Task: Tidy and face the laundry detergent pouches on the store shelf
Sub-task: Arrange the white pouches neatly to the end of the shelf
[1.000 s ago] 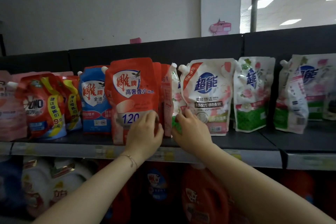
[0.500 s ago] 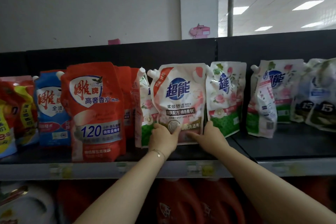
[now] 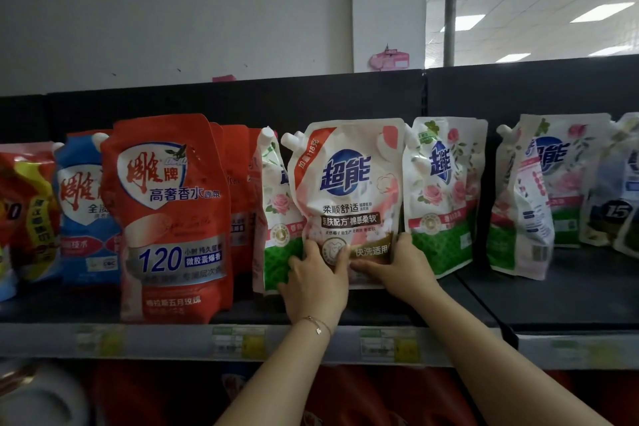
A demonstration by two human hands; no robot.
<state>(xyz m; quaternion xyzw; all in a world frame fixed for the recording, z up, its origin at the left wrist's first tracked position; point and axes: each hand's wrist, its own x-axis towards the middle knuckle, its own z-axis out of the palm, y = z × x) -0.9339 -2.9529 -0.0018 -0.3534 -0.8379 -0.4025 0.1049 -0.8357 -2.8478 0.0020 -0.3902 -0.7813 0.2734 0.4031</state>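
Grip of left hand [image 3: 316,283] and right hand [image 3: 399,270] on upright white pouch [image 3: 345,190], front outward.

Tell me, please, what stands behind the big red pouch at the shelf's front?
More red pouches stand behind the big red pouch; only their right edges show. A blue pouch sits behind its left side. How many red ones there are is hidden.

We can't see the lower edge of the white-pink pouch [image 3: 349,183]: left hand [image 3: 316,282] and right hand [image 3: 401,266] cover it. Green rose pouch [image 3: 276,218] behind it half hidden. Price tags [image 3: 238,342] too blurred to read. Yellow-red pouch [image 3: 24,214] cut by left edge.
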